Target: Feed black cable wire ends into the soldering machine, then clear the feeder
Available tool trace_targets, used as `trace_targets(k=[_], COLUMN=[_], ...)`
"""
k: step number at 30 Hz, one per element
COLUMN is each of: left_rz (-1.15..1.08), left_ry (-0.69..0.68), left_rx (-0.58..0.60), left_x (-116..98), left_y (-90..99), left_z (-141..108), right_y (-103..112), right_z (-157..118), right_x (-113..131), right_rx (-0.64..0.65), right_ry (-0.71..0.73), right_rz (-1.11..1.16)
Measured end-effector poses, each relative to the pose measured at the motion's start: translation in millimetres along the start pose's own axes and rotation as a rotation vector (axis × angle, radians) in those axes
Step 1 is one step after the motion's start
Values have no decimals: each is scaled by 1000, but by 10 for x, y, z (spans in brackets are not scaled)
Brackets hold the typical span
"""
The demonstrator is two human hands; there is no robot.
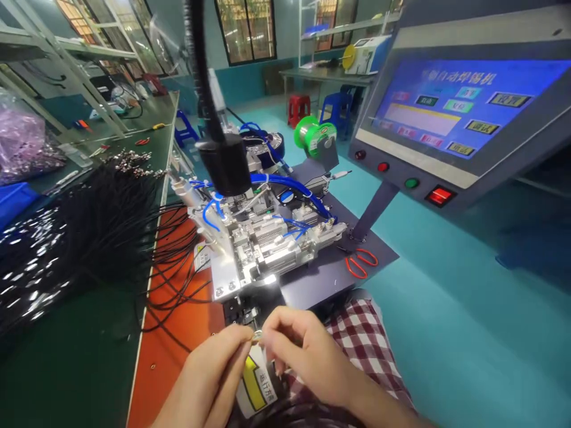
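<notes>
My left hand (217,362) and my right hand (307,352) meet at the front of the machine (281,238), low in the view. Thumb and fingers of both are pinched together. A tiny pale piece (257,336) shows between the fingertips, too small to name. Just below the hands is a white label (266,383) with a yellow arrow and printed characters. The machine's metal slides and blue air tubes (285,181) rise right beyond my fingers.
Red-handled scissors (361,263) lie on the machine's base plate. Black cables (173,267) run over the orange surface from a large bundle (80,232) at left. A control screen (468,107) stands at right, a green solder-wire spool (314,137) behind the machine. A black lamp (225,163) hangs overhead.
</notes>
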State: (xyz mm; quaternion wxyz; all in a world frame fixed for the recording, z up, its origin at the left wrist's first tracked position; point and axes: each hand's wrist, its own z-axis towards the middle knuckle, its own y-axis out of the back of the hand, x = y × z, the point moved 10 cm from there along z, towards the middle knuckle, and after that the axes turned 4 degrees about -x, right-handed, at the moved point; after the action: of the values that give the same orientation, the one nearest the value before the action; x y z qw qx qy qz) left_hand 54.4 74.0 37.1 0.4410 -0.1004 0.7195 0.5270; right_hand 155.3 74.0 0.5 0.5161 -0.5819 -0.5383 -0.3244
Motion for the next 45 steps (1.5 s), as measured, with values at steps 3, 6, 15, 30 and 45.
trace_targets(k=[3,6,15,30,45], left_rz=[-126,-215,-409,-550,-522], left_ry=[85,97,147,217,204], left_rx=[73,44,24,-20,15], left_x=[-31,3,149,307,250], left_y=[-68,-76,-105,-159,-158], left_z=[169,252,232,139,136], right_y=[62,119,109,-11,30], right_z=[44,81,143,170,187], right_x=[10,-26,-178,-356,-364], right_rx=[-30,-53,-81,-59,-43], right_ry=[27,33,-13,-22,-19], right_rz=[19,50,154,152,251])
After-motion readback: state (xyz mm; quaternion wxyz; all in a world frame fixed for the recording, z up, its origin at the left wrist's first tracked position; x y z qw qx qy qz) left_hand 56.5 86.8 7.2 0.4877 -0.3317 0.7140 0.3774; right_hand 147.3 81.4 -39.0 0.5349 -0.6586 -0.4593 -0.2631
